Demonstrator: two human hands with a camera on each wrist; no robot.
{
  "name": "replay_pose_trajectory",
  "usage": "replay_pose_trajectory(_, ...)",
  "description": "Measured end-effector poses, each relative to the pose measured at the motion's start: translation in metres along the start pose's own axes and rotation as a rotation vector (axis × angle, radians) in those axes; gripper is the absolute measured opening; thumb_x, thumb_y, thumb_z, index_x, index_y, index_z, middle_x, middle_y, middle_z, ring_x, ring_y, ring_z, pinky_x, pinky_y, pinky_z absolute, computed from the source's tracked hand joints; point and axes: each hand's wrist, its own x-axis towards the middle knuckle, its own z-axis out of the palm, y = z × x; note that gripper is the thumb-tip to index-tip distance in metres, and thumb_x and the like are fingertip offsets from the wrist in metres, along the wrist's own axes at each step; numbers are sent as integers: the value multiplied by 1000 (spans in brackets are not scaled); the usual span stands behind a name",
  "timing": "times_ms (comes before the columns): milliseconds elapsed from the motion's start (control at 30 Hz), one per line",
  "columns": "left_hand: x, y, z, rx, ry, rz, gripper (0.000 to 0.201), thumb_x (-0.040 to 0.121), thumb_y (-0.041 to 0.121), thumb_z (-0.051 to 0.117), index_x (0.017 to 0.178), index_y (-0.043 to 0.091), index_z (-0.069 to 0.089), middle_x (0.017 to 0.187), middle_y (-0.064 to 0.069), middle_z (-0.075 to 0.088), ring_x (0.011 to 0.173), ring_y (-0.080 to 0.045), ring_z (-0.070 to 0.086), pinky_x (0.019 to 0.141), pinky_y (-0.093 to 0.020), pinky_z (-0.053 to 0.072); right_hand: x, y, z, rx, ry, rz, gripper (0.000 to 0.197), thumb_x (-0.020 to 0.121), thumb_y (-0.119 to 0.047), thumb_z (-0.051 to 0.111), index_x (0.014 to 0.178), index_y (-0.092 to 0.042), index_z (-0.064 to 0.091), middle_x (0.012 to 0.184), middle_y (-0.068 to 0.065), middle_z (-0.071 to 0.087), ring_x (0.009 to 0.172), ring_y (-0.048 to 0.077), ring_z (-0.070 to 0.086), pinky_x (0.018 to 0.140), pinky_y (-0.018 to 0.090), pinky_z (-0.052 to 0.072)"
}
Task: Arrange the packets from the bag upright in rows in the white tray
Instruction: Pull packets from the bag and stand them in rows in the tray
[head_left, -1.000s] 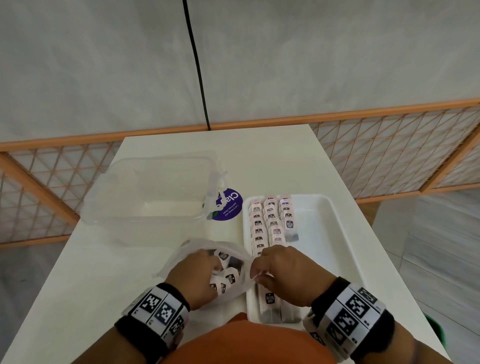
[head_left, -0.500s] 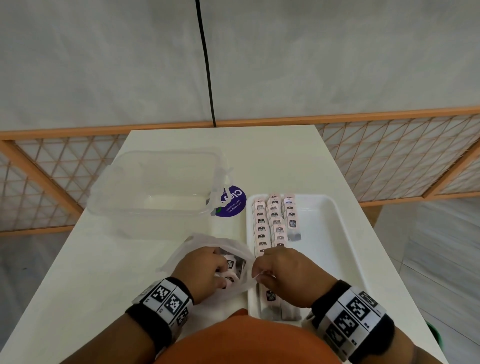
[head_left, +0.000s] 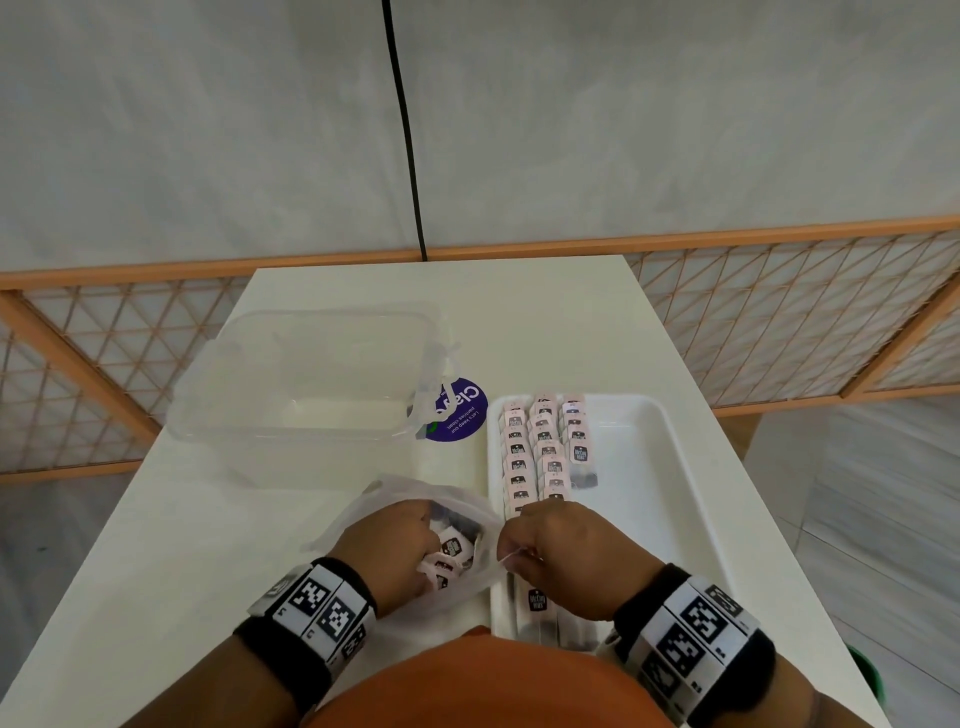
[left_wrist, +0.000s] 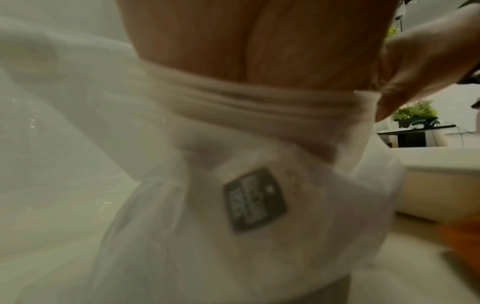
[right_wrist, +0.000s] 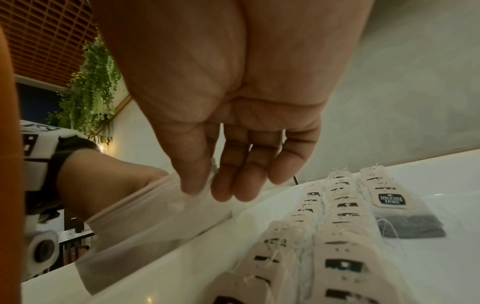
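Head view, nearest first: the left hand (head_left: 395, 551) is plunged into the mouth of the translucent plastic bag (head_left: 363, 514) on the white counter (head_left: 156, 545), its fingers buried among the loose tea-bag packets (head_left: 451, 546); whether they grip one cannot be told, and the left wrist view shows only blurred bag film with one dark label behind it. Just beside it, the right hand (head_left: 566, 556) pinches the bag's rim between thumb and forefinger, right at the near left edge of the white tray (head_left: 670, 467); the right wrist view shows the other fingers (right_wrist: 249, 174) loosely curled. In the tray, tagged packets stand in three rows (head_left: 540, 447) along its left side, the third row shortest, its nearest packet lying tilted. Farther left sits a clear plastic container (head_left: 301, 384), with a round purple sticker (head_left: 460, 410) between it and the tray.
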Motion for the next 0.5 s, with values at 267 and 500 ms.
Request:
replay_pose_trajectory(267, -1, -4, -19, -476, 140, -16, 21, 80, 32, 65, 92, 15, 69, 92, 4, 67, 85, -13, 60, 75, -24, 46, -1, 3, -2, 41, 44, 13, 17, 94, -32, 52, 103, -26, 65, 101, -5, 65, 96, 14, 58, 85, 23, 43)
replay_pose_trajectory(500, -2, -11, -32, -995, 151, -102, 18, 86, 31, 64, 99, 20, 58, 94, 1, 72, 86, -14, 68, 81, -38, 56, 2, 0, -7, 172, 98, 17, 16, 91, -38, 54, 95, -28, 65, 92, -6, 59, 85, 9, 55, 80, 24, 45)
